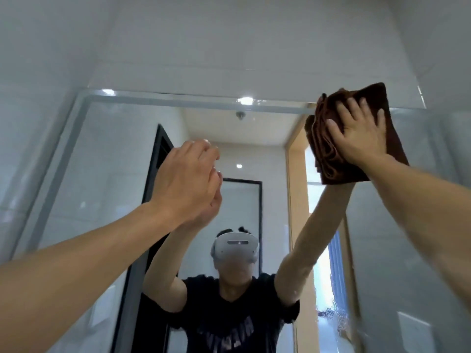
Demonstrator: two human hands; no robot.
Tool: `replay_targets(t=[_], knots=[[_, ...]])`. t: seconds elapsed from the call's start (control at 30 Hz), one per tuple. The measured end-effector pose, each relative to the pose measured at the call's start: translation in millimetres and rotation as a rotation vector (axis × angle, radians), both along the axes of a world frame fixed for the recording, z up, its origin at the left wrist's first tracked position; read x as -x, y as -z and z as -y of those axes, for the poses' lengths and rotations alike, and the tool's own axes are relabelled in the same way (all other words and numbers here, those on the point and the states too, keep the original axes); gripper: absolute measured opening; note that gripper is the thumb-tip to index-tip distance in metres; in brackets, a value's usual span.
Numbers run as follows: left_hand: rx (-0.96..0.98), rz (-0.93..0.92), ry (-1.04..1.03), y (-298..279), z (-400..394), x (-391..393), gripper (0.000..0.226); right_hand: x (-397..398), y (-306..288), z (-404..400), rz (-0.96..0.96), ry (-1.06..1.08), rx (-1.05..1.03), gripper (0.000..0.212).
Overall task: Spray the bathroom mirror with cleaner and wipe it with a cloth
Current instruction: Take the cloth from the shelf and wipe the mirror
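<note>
The wall mirror (102,161) fills most of the view, with its top edge just above my hands. A folded dark brown cloth (327,154) lies flat against the glass near the mirror's upper right corner. My right hand (359,133) presses on it with fingers spread. My left hand (186,179) is raised in front of the mirror's middle with its fingers loosely curled, and it holds nothing. Its fingertips are close to the glass or touching it. No spray bottle is in view.
White tiled walls (229,47) surround the mirror above and on both sides. The reflection shows a person in a dark T-shirt wearing a headset, plus a dark door frame and a lit doorway. Droplets (331,314) speckle the glass at lower right.
</note>
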State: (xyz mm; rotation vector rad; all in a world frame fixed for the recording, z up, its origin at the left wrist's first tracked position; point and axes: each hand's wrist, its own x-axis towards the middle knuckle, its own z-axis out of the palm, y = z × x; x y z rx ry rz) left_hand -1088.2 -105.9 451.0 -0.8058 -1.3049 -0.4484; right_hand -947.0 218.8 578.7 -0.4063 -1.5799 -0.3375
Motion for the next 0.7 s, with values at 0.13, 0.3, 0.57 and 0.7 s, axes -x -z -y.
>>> replay_targets(t=[0.13, 0.3, 0.57, 0.7], knots=[[0.028, 0.039, -0.048, -7.5, -10.8, -11.0, 0.036, 3.5, -0.4, 2.1, -0.028, -0.008, 0.086, 0.067], [-0.049, 0.066, -0.075, -32.9, -8.6, -23.8, 0.04, 33.4, 3.2, 59.4, 0.035, -0.025, -0.035, 0.063], [-0.004, -0.096, -0.107, -33.9, -70.4, -51.1, 0.013, 23.5, 4.2, 42.3, 0.156, -0.044, -0.287, 0.062], [0.053, -0.1, -0.101, -26.5, -102.1, -51.2, 0.007, -18.7, -11.7, -33.0, 0.032, -0.012, -0.119, 0.062]])
